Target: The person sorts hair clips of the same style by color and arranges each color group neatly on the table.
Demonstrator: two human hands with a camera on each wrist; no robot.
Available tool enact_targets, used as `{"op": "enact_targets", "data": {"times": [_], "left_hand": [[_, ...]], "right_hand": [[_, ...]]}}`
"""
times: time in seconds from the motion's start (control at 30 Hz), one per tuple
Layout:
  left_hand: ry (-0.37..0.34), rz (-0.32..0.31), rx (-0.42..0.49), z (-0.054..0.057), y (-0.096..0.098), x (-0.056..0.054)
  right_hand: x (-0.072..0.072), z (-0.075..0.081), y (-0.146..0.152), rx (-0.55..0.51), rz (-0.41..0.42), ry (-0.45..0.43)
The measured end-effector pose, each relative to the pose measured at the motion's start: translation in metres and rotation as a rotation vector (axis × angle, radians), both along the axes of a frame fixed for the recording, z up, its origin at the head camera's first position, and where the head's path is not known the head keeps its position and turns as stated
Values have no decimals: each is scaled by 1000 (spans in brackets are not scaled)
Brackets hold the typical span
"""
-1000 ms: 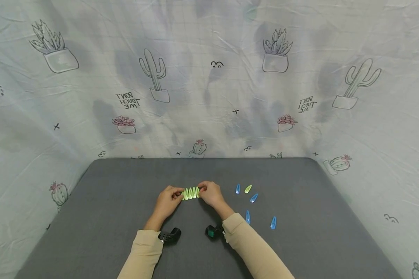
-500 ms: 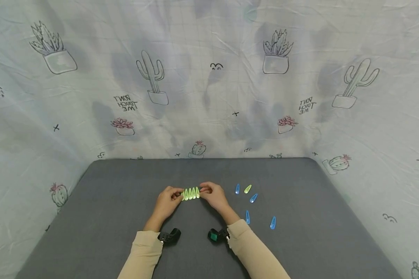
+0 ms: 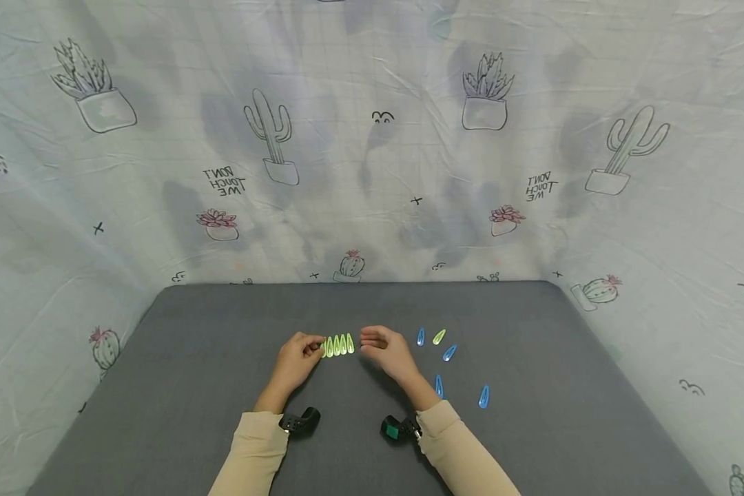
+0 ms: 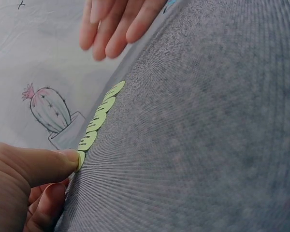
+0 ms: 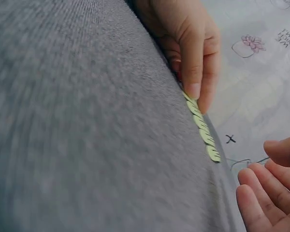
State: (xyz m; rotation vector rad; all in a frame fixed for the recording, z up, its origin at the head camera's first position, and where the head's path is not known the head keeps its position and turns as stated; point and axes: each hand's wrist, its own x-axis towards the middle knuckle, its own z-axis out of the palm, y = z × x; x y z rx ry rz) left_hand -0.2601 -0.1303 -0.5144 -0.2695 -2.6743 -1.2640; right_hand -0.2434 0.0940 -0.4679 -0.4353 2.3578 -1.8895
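Several yellow-green snap hair clips [image 3: 337,345] lie side by side in a tight row on the grey table [image 3: 223,331]. At the row's left end my left hand [image 3: 294,362] pinches the last hair clip [image 4: 80,161], which thumb and fingers partly cover. My right hand [image 3: 392,355] is off the right end of the row, its fingers loosely extended with nothing between them. In the right wrist view, its fingers [image 5: 270,193] and thumb stand apart from the row.
Right of my right hand lie a single yellow-green clip [image 3: 439,337] and several blue clips, among them one at the back [image 3: 421,337] and one farther right [image 3: 483,396]. A patterned white cloth [image 3: 372,158] hangs behind the table.
My right hand has let go of the right end of the row and moved a little to the right, its fingers opening. The left hand stays at the left end.
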Motion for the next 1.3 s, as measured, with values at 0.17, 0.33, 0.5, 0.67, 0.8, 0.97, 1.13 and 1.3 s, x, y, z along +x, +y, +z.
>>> {"op": "enact_targets", "data": {"times": [0.17,0.33,0.5,0.67,0.8,0.97,1.13,1.3], "left_hand": [[1,-2,-2,-2,-1,1],[-10,-10,-4,-2,-3,1],[-5,-19,-5,-2,-5,3],[-10,-23,-5,-2,-6,4],[-9,-25,-6,-3,-7,4],[1,-28,-4,-6,-8,3],[14,-31,1,-8,-10,3],[19,-39,-2,-10,-11,4]], "right_hand": [[6,7,12,23,-11,16],[10,13,26,13,-42,46],[7,2,43,-19,-92,23],[4,-13,61,10,-163,11],[7,-13,74,30,-216,11],[15,-2,86,20,-259,-5],[21,5,95,29,-291,-7],[17,-11,109,59,-350,-6]]}}
